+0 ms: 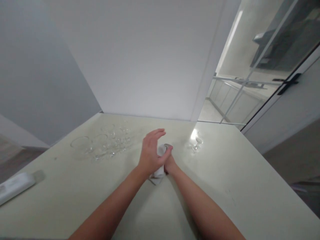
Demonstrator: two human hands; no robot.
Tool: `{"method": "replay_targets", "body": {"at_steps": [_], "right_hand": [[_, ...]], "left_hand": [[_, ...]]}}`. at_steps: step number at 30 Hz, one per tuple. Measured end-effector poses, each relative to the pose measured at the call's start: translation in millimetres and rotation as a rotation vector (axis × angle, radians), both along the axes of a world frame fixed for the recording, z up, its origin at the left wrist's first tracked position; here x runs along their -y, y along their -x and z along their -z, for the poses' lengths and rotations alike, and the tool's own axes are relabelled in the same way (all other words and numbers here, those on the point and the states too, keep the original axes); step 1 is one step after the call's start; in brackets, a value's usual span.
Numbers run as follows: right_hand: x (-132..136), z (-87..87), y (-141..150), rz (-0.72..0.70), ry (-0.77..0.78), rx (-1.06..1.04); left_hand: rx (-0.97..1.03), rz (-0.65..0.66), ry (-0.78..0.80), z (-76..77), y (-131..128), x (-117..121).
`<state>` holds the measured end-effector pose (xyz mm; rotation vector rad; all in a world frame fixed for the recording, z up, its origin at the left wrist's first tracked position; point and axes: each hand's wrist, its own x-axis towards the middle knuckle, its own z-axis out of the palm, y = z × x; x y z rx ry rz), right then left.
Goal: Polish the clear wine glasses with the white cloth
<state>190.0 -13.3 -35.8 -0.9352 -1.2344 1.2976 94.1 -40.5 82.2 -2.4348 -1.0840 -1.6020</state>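
Observation:
A white cloth (159, 172) is bunched between my two hands at the middle of the table, its lower corner hanging toward me. My right hand (170, 163) is closed around the cloth from the right, its fingers mostly hidden. A small curved, shiny edge shows at the top of the cloth; whether it belongs to a glass wrapped inside, I cannot tell. In front of the cloth is my left hand (152, 151), fingers raised and curved, thumb stretched across toward the right hand. A clear glass (197, 144) stands apart to the right of my hands.
Several clear stemmed glasses (100, 143) are grouped at the left on the pale table (130, 206). A white power strip or similar long object (16, 186) lies at the left edge. Behind rises a white wall (150, 66); a glazed door (250, 73) is at right.

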Motion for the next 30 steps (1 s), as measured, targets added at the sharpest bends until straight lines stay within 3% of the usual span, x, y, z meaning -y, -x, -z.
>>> {"method": "replay_targets", "body": {"at_steps": [3, 6, 11, 15, 21, 26, 30], "right_hand": [[6.5, 5.2, 0.4, 0.029, -0.003, -0.028], [8.3, 5.7, -0.6, 0.079, -0.008, -0.025], [9.2, 4.8, -1.4, 0.103, 0.042, -0.025], [9.9, 7.6, -1.9, 0.133, 0.093, -0.046], [9.9, 8.7, -0.6, 0.172, 0.157, -0.158], [9.8, 4.4, -1.5, 0.238, 0.185, -0.110], [11.8, -4.1, -5.3, 0.252, 0.098, -0.055]], "left_hand": [[-0.047, -0.315, 0.024, 13.2, 48.9, -12.5], [-0.101, -0.551, 0.040, 20.6, 79.1, -22.9], [-0.093, -0.697, 0.098, 23.1, 103.5, -24.9], [-0.136, -0.697, 0.139, 28.7, 113.3, -27.5], [-0.193, -0.674, 0.075, 29.4, 115.3, -29.5], [-0.117, -0.406, -0.086, 29.4, 113.0, -19.6], [-0.152, -0.182, -0.259, 43.6, 100.9, -10.1]]}}
